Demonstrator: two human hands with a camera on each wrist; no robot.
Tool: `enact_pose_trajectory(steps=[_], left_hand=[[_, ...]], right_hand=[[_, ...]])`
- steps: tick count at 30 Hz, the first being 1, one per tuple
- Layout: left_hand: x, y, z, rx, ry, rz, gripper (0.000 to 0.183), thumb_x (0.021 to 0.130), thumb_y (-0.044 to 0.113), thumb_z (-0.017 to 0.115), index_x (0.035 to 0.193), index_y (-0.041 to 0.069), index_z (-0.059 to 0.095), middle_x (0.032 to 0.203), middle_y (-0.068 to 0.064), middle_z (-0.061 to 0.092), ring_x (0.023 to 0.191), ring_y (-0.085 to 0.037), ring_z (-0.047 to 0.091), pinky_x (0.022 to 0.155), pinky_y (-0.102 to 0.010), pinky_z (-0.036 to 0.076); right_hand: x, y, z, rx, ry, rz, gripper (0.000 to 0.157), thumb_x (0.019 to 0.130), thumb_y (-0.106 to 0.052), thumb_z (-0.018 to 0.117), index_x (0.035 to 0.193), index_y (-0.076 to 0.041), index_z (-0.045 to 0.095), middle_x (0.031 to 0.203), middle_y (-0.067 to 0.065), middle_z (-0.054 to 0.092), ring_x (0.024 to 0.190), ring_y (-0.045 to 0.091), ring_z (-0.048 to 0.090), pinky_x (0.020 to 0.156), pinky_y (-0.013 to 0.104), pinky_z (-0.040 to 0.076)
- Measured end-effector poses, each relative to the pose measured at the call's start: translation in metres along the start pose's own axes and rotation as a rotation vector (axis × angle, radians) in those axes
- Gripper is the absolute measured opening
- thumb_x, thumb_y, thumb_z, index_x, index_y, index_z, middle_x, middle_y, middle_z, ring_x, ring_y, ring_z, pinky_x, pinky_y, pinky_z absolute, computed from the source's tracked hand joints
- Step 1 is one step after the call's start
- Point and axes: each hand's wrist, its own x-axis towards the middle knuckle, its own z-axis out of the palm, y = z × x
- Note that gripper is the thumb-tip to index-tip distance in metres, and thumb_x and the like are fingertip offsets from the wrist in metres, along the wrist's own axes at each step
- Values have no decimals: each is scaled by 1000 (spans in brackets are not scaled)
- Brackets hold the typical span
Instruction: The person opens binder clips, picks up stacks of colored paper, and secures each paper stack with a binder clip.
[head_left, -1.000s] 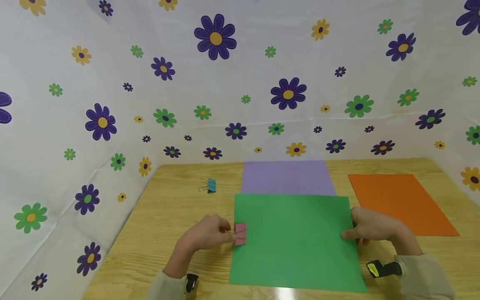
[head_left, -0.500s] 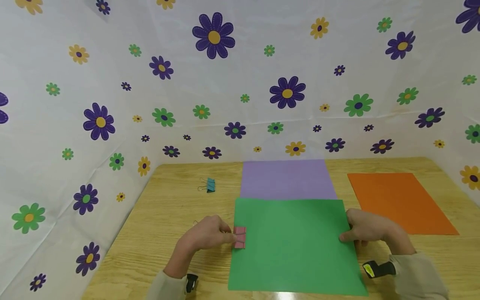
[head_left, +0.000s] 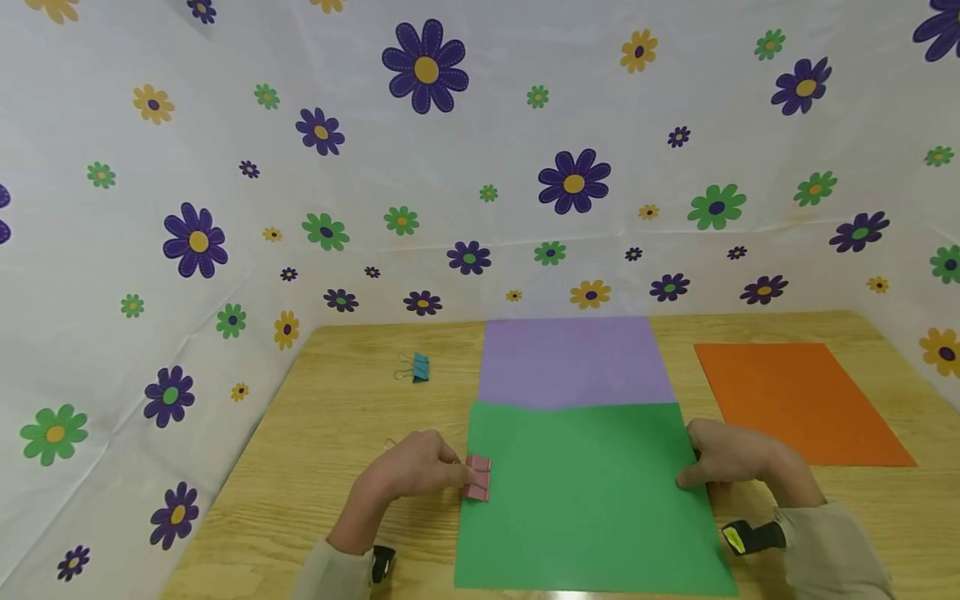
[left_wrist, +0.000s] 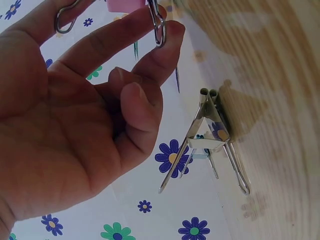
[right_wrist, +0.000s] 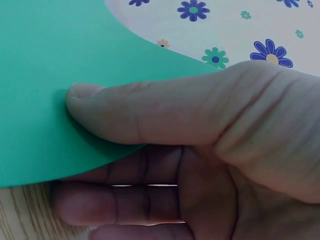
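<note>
A green sheet of paper (head_left: 585, 508) spans between both hands, its far edge overlapping a purple sheet (head_left: 573, 358). On its left edge sits a pink binder clip (head_left: 478, 477), whose wire handles my left hand (head_left: 420, 465) pinches between thumb and fingers. At the opposite edge, my right hand (head_left: 735, 458) grips the green sheet, thumb on top and fingers beneath. The right wrist view shows the sheet bending by that thumb (right_wrist: 125, 112). A shiny silver binder clip (left_wrist: 207, 135) stands on the table beside the left hand; the hand mostly hides it in the head view.
Farther back on the left of the wooden table (head_left: 322, 392) lies a teal binder clip (head_left: 421, 367). An orange sheet (head_left: 802, 404) lies at the right. A white flower-print cloth (head_left: 337, 67) walls the table at the back and sides.
The green sheet has come slightly toward me, uncovering more of the purple sheet. My right hand has shifted a little left with its edge. The left hand keeps its pinch on the pink binder clip.
</note>
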Motion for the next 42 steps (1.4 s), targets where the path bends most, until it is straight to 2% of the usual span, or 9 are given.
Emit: enact_pose_trajectory(steps=[10,15,19,23,26,28,31,37,42], left_hand=[[-2,3,-1,24,12,15,52,87,25,71,47,18,38,48,13,23,48,-6,18,47,-23,16],[-2,4,-1,31,-3,28,48,87,25,72,49,17,43,50,13,24,49,-7,20,47,-24,17],[-2,5,-1,46,-7,22,40,86,26,72,53,8,58,50,12,26,49,-7,23,48,-24,19],[-2,4,-1,69,-5,12,31,85,29,73,64,8,71,52,11,37,51,-7,28,48,-24,24],[-2,4,-1,78,-6,18,25,85,31,73,71,11,75,56,10,49,52,-7,34,49,-24,28],[-2,4,-1,81,-10,16,24,84,32,74,73,11,77,59,9,55,53,-7,37,49,-24,31],[-2,4,-2,87,-16,5,23,84,33,75,74,12,77,61,7,59,54,-8,39,50,-25,32],[-3,7,-2,110,-21,-22,25,84,34,75,79,10,78,78,3,69,63,-11,52,55,-28,43],[-3,6,-2,103,-13,-19,27,85,35,74,77,10,77,70,5,64,60,-10,46,53,-26,37]], right_hand=[[1,4,-2,18,-3,-43,44,85,-13,77,61,-16,40,52,-6,42,47,6,41,46,19,31],[3,8,-3,38,-25,-77,46,89,-19,71,57,-19,38,51,-11,32,45,4,30,45,19,22],[4,11,-4,64,-34,-92,42,93,-19,68,60,-17,42,52,-11,33,45,4,32,44,19,26],[5,13,-4,81,-26,-117,21,96,-18,64,93,2,60,71,0,55,58,9,48,52,22,40],[5,14,-5,87,-17,-142,49,99,-17,60,132,15,44,100,14,64,73,16,58,59,26,49],[4,14,-6,87,-11,-158,56,100,-15,58,140,18,34,113,18,63,81,18,61,62,29,53],[3,13,-6,110,-11,-151,50,101,-13,57,136,17,39,99,15,65,64,18,60,49,32,50],[4,13,-5,80,11,-103,28,98,-14,61,112,9,57,78,5,56,58,14,54,49,26,43],[5,14,-4,67,19,-71,18,96,-15,63,93,3,61,67,2,57,55,15,57,47,24,44]])
